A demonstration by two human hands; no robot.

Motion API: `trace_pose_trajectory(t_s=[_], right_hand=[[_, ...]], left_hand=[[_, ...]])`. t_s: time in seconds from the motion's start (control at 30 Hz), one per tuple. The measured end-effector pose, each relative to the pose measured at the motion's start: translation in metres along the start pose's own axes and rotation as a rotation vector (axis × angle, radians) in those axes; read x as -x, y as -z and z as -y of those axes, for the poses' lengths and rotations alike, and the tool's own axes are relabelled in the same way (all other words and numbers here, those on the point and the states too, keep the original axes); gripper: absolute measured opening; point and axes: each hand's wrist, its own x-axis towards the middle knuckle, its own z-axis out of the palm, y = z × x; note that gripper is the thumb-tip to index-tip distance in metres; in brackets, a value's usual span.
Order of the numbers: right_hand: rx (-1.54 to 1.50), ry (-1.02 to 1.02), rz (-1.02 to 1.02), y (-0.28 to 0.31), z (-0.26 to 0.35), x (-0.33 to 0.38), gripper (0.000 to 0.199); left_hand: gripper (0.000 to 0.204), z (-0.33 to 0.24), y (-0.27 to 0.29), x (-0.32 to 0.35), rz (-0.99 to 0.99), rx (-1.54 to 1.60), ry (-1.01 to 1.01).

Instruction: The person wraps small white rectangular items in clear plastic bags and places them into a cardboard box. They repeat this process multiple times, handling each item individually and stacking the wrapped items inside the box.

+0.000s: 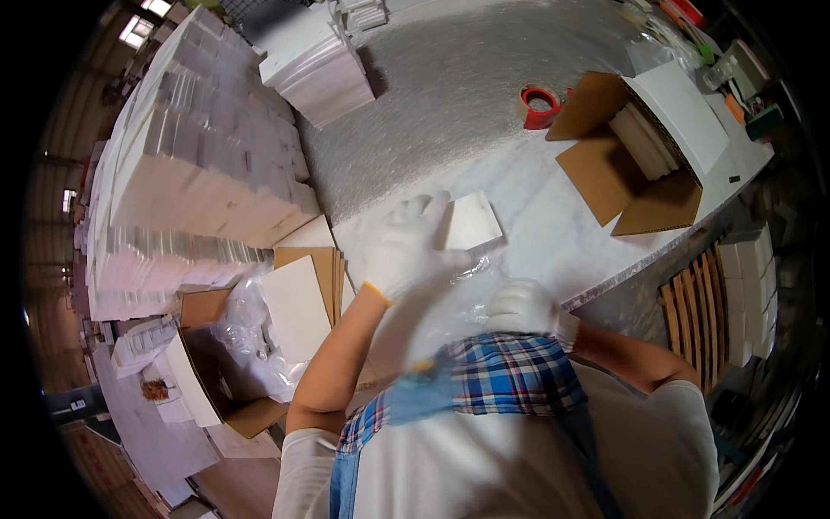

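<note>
Streaked grey and white, the table (540, 212) spans the work area of what appears to be a warehouse or workshop. We find the white rectangular tile (474, 221) lying on it in front of the person, with crumpled clear plastic film (474, 270) at its near edge.

We note that the gloved left hand (402, 246) is at the tile's left side, its grip spread with thumb and fingers well apart; we cannot confirm firm contact. The gloved right hand (521, 307) is nearer the body and apart from the tile, fingers bent; we cannot tell whether its grip has hold of any film.

We judge slipping to be the first hazard: smooth glove fabric, loose film and a one-sided hold could let the tile skid or drop on a corner and chip. Film caught under the tile could also bunch or tear if pulled.

To the left, the tall stack of white tiles (207, 156) is uneven; in our view a knock from the left arm could dislodge pieces. At the right, the open cardboard box (635, 173), with pale slabs (644, 143) inside, is close to the table's edge, and its spread flaps could snag a sleeve and drag it over. We consider the red tape roll (538, 104), beside that box, a lesser obstruction to reaching.
</note>
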Motion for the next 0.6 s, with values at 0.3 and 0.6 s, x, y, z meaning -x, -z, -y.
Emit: trace_pose_trajectory(t_s=[0.3,0.6], right_hand=[[0.017,-0.122,0.001,0.091,0.021,-0.099,0.013],[-0.309,-0.654,-0.188,0.090,-0.023,-0.173,0.024]], left_hand=[[0.096,0.098,-0.012,0.039,0.118,0.070,0.062],[0.122,0.086,-0.027,0.035,0.073,0.618,0.019]])
